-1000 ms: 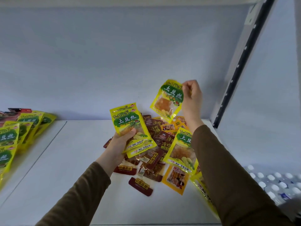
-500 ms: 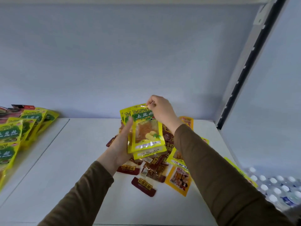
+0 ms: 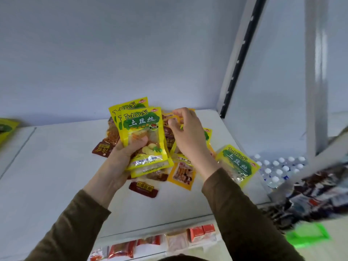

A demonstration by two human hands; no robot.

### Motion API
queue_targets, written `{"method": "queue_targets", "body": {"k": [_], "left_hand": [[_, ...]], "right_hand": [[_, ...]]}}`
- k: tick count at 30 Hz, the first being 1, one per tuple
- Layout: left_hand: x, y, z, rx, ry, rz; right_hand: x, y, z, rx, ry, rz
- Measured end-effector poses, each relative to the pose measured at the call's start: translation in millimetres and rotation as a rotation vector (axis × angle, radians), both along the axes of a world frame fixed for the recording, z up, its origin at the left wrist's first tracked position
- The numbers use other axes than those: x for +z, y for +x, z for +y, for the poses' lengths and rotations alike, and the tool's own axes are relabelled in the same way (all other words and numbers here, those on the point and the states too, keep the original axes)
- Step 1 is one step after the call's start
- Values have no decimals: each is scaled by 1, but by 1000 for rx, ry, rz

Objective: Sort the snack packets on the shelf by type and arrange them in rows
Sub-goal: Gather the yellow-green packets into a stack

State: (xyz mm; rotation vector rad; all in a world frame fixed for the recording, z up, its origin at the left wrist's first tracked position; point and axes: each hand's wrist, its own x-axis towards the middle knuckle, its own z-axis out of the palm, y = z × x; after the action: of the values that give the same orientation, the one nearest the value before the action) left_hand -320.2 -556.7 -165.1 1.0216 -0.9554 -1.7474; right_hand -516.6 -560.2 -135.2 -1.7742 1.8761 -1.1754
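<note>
The white shelf [image 3: 56, 176] runs out of frame on the left, and the mixed heap of snack packets [image 3: 180, 166] lying on it toward the back right is half hidden behind both hands, so its full count cannot be made out. The left hand [image 3: 120, 159] grips a fanned stack of yellow TuDouSi packets [image 3: 143, 136], thumb across the front one; how many sit behind is unclear. The right hand [image 3: 188, 132] hovers over the heap with fingers loosely curled, and whether they pinch a packet cannot be told. One more yellow packet [image 3: 237, 164] lies at the shelf's right edge, partly behind the right sleeve. A dark red packet [image 3: 144, 189] lies nearest the front. Only a corner of another yellow-green packet [image 3: 6, 127] shows at far left.
</note>
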Motion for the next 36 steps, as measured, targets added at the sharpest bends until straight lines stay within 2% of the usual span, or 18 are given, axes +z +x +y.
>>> {"method": "queue_targets", "body": {"k": [5, 11, 17, 28, 33, 36], "left_hand": [[3, -24, 17, -95, -61, 12], [0, -43, 26, -121, -86, 2], [-2, -48, 32, -124, -93, 26], [-7, -36, 33, -67, -84, 17], [-8, -26, 28, -36, -72, 4], [-8, -23, 25, -32, -81, 8]], "right_hand": [[-10, -47, 45, -110, 170, 283], [-35, -93, 76, -294, 450, 472], [-47, -109, 78, -412, 602, 394], [-53, -112, 74, -478, 284, 383], [-13, -104, 83, -449, 113, 466], [12, -98, 83, -374, 77, 443]]}}
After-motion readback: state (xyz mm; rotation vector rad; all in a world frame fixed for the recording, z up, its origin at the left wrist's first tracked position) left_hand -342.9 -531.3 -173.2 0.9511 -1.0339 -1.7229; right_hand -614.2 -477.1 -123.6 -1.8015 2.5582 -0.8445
